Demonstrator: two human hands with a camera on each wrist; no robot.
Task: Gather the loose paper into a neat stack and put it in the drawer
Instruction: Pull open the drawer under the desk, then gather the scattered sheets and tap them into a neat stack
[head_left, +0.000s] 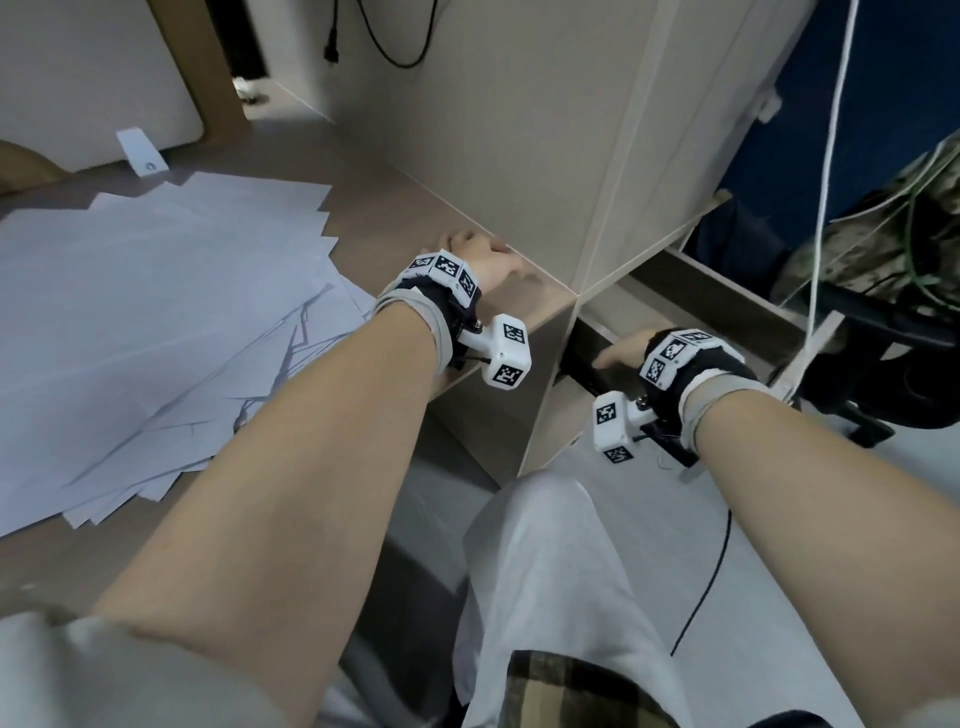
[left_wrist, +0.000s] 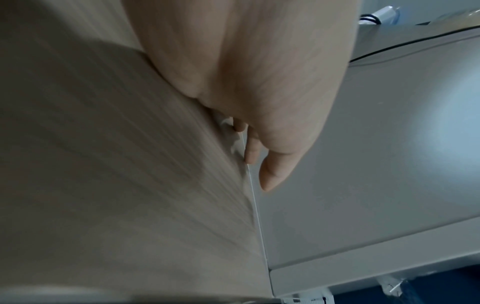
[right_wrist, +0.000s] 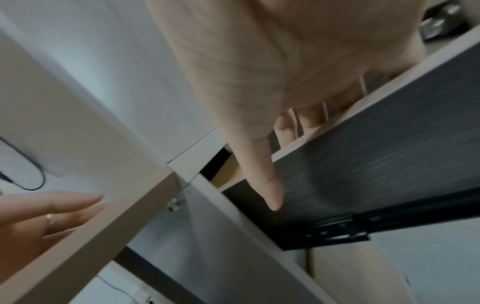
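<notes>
While the loose sheets of white paper (head_left: 156, 332) lie fanned in an untidy spread on the wooden desktop (head_left: 395, 208) at the left, both hands are off them. Just right of the spread, the left hand (head_left: 480, 260) rests on the desktop by its corner, against the tall pale cabinet panel (head_left: 519, 130); its fingers lie straight along that panel in the wrist views, holding nothing. Right of the corner and lower down, the drawer (head_left: 727, 291) stands pulled out. The right hand (head_left: 623, 351) grips its near side wall (right_wrist: 376, 164), thumb (right_wrist: 262, 181) pressed down the dark outer face and fingers (right_wrist: 309, 117) apparently hooked over the top edge, though blur softens them. No paper can be seen inside the drawer.
</notes>
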